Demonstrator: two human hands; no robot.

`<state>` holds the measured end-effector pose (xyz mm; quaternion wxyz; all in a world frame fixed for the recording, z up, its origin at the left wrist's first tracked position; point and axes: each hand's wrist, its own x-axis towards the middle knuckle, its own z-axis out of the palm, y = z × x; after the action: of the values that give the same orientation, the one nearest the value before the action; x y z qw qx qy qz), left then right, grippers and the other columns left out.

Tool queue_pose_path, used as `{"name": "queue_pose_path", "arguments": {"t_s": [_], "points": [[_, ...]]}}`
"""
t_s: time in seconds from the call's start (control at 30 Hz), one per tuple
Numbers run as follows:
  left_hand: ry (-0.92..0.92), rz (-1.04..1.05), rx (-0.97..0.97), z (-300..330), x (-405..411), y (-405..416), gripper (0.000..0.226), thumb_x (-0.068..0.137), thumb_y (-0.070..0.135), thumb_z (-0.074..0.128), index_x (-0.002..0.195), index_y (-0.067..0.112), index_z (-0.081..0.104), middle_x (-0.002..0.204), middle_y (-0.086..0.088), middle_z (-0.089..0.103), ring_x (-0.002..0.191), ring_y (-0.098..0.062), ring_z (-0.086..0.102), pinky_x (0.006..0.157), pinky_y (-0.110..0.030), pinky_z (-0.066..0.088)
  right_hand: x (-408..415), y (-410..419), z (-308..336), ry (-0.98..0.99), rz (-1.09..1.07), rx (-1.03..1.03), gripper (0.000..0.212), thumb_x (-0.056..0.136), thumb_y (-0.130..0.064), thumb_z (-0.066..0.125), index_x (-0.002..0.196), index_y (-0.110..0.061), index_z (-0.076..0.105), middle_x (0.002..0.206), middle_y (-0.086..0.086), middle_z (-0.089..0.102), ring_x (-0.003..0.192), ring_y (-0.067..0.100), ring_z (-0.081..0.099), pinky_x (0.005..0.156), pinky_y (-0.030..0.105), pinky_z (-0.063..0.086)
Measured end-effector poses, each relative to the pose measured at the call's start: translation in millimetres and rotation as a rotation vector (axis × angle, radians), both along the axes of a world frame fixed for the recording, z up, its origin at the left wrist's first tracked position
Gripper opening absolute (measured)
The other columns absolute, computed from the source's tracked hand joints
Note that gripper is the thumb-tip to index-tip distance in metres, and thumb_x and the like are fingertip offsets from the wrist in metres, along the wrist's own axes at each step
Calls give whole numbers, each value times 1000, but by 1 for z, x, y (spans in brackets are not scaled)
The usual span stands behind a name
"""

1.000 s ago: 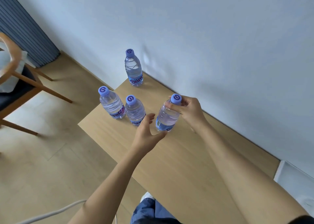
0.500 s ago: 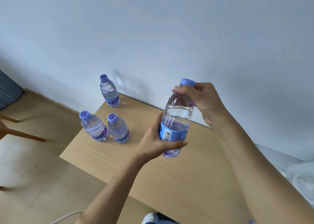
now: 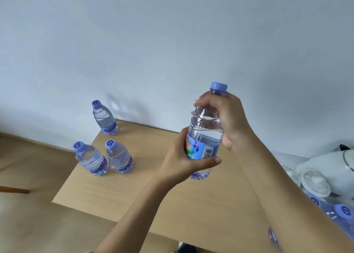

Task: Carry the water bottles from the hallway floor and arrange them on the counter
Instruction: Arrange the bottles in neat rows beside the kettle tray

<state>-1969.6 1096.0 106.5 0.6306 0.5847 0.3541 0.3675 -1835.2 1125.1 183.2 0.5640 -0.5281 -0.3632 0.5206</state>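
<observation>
Two hands hold one water bottle (image 3: 206,130) up in the air, in the middle right of the frame. The bottle is above the wooden counter (image 3: 153,204) and does not touch it. It stands almost straight up, with its purple cap (image 3: 218,87) on top.

The left hand (image 3: 183,161) wraps around the low part of the bottle, over the bright label. Its thumb lies across the front and its fingers curl behind. The right hand (image 3: 228,118) grips the top part, just under the cap, with its fingers bent around the neck.

Three more bottles stand on the counter at the left of the frame. The back bottle (image 3: 104,118) is close to the pale wall (image 3: 172,41). The left front bottle (image 3: 91,158) and the right front bottle (image 3: 118,157) stand just beside each other, near the counter's left edge.

At the lower right, more purple caps (image 3: 343,210) peek out past the right arm. A white kettle (image 3: 329,164) sits at the right edge.
</observation>
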Motion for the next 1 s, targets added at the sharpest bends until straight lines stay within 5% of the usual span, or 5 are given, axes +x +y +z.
{"name": "queue_pose_path", "arguments": {"t_s": [0.37, 0.53, 0.67, 0.8, 1.0], "points": [[-29, 39, 51, 13, 7, -13, 46, 68, 7, 84, 105, 11, 56, 81, -10, 70, 66, -26, 67, 57, -38, 56, 0, -17, 0, -193, -165, 153, 22, 74, -29, 75, 85, -16, 62, 77, -5, 68, 73, 18, 69, 64, 33, 57], [-29, 72, 35, 12, 16, -16, 50, 66, 4, 84, 103, 20, 54, 77, -3, 68, 55, -13, 62, 48, -20, 48, -3, -21, 1, -249, -239, 117, 21, 71, -26, 76, 81, -17, 60, 78, 3, 71, 74, 20, 68, 73, 40, 59], [-17, -115, -17, 13, 6, -8, 57, 63, 17, 86, 111, 17, 57, 93, -4, 72, 81, -19, 69, 70, -30, 57, 5, -21, 11, -175, -99, 125, 13, 69, -15, 70, 63, -25, 63, 65, 1, 66, 59, 15, 62, 52, 27, 52], [-69, -225, -79, 14, 4, -4, 55, 64, 18, 85, 111, 7, 59, 98, -14, 70, 88, -25, 68, 78, -36, 56, 16, -19, 18, -71, 26, 112, 6, 62, -20, 70, 64, -24, 67, 72, 7, 69, 73, 28, 65, 71, 41, 54], [-41, -53, -37, 20, 13, -9, 45, 64, 17, 86, 100, 11, 61, 81, 0, 71, 70, -15, 69, 61, -22, 53, 14, -23, 17, -259, -131, 173, 18, 75, -29, 78, 81, -18, 64, 83, -1, 71, 79, 16, 71, 66, 30, 57]]}}
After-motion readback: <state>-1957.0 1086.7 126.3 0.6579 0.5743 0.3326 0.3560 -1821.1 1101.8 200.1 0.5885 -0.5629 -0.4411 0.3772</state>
